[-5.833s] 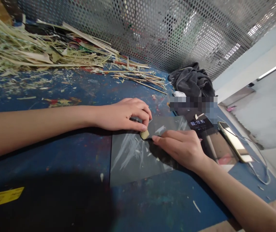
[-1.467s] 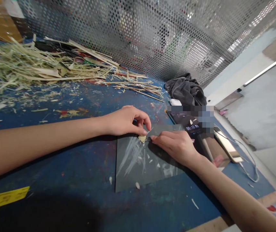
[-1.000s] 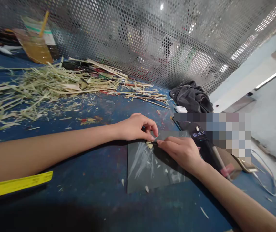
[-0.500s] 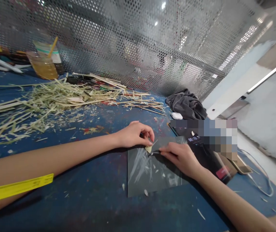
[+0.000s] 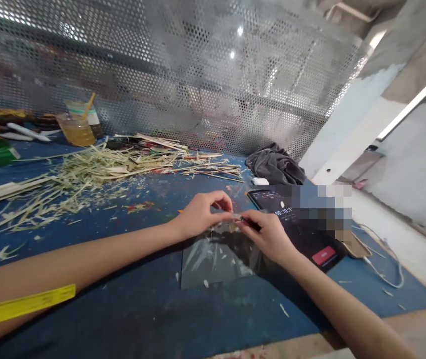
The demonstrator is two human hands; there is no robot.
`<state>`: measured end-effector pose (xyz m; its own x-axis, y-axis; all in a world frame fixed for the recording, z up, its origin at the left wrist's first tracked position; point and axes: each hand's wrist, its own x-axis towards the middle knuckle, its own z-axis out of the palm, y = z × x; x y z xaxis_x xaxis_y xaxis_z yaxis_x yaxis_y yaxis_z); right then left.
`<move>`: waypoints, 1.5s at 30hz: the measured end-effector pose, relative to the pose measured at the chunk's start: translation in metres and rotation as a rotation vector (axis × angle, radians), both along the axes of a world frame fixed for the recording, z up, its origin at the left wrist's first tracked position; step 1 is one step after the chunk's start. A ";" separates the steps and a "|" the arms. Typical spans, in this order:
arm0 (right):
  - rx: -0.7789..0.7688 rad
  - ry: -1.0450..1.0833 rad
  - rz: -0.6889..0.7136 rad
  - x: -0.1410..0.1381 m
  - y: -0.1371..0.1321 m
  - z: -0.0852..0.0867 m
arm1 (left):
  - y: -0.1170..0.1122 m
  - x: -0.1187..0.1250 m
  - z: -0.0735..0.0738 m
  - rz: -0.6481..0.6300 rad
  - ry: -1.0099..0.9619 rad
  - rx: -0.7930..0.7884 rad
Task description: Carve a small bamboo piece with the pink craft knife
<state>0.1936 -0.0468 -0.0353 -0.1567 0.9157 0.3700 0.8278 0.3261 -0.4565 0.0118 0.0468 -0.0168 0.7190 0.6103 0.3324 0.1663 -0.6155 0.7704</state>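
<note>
Above a dark grey sheet (image 5: pixel 201 271), the fingertips of both my hands nearly meet. My left hand (image 5: pixel 203 212) is closed in a pinch on a small pale strip (image 5: pixel 236 217). From the other side my right hand (image 5: pixel 272 234) also pinches at this spot, its thumb and forefinger together; what lies between them is too small to make out. A little pale yellowish piece (image 5: pixel 232 227) shows just under the fingertips. White scrapes and several light flakes mark the sheet, which lies on the blue tabletop (image 5: pixel 134 294).
A heap of pale plant shavings (image 5: pixel 104 164) and thin sticks (image 5: pixel 216 169) spreads at the back left. Behind it stands a plastic cup (image 5: pixel 78 130) of amber liquid. A phone (image 5: pixel 306 239) showing a timer, a white earbud case (image 5: pixel 260 181) and a dark cloth (image 5: pixel 276 167) lie to the right.
My right hand has come left and up to my left hand, closing the gap between them. My left hand has lifted slightly from the sheet. The whole view has shifted a little.
</note>
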 end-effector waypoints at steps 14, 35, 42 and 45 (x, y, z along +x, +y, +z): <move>-0.153 -0.387 -0.306 -0.001 0.004 -0.008 | -0.106 -0.015 -0.012 -0.596 0.389 0.338; -0.298 -0.370 -0.322 -0.004 0.008 -0.001 | 0.077 -0.154 0.032 0.538 0.784 0.742; -0.301 -0.258 -0.389 0.015 0.014 0.002 | -0.051 -0.022 0.011 -0.132 0.390 0.782; -0.319 -0.288 -0.448 0.017 0.013 0.001 | -0.090 0.018 -0.008 -0.553 0.373 0.597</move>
<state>0.2103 -0.0342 -0.0340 0.2156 0.9742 0.0672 0.9572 -0.1972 -0.2120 0.0302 -0.0437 -0.0248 0.9840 -0.0558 0.1690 -0.0977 -0.9631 0.2509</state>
